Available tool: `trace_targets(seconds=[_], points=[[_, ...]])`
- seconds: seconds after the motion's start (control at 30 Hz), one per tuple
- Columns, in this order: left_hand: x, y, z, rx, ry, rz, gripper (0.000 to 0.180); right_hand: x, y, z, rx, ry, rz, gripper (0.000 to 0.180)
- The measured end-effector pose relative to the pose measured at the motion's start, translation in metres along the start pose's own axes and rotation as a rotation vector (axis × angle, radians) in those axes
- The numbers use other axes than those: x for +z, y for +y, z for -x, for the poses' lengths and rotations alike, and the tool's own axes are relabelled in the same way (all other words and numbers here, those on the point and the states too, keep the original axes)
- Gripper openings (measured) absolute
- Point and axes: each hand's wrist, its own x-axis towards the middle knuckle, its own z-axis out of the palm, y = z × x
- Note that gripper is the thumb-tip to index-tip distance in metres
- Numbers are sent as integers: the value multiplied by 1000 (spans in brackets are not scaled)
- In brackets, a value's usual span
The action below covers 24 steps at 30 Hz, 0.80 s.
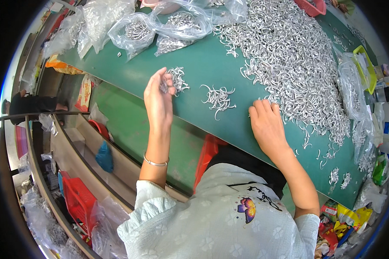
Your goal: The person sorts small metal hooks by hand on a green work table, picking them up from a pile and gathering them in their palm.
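Observation:
A large heap of small, curved silver pieces covers the right of the green table. My right hand is at the heap's near left edge, fingers bent and bunched downward; what lies under the fingertips is hidden. My left hand, slightly blurred, is raised at the table's front edge, with fingers curled in and silver pieces showing in the gap between them and the palm. Just beyond it is a small pile of the same pieces. Another small loose pile lies between my hands.
Clear plastic bags of silver pieces stand along the far left. A pink basket and a yellow-green tray sit at the far and right edges. Below left are a wooden rack and a red basket. Coloured packets crowd the lower right.

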Motion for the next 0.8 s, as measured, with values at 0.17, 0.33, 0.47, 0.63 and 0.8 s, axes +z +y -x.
trace_targets(seconds=[0.17, 0.33, 0.47, 0.63, 0.8], points=[[-8, -7, -39, 193, -83, -458, 25, -4, -3, -1, -70, -45, -4, 23], [3, -38, -46, 474, -180, -908, 23, -6, 15, 14, 52, 118, -306, 18], [2, -24, -30, 550, -221, -1091, 23, -50, 40, 62, 304, 282, -560, 14], [2, -30, -22, 691, -206, -1072, 20, -92, 84, 190, 954, 414, -349, 12], [48, -31, 14, 786, -329, -1031, 19, -71, 104, 300, 1342, 410, -44, 11]])
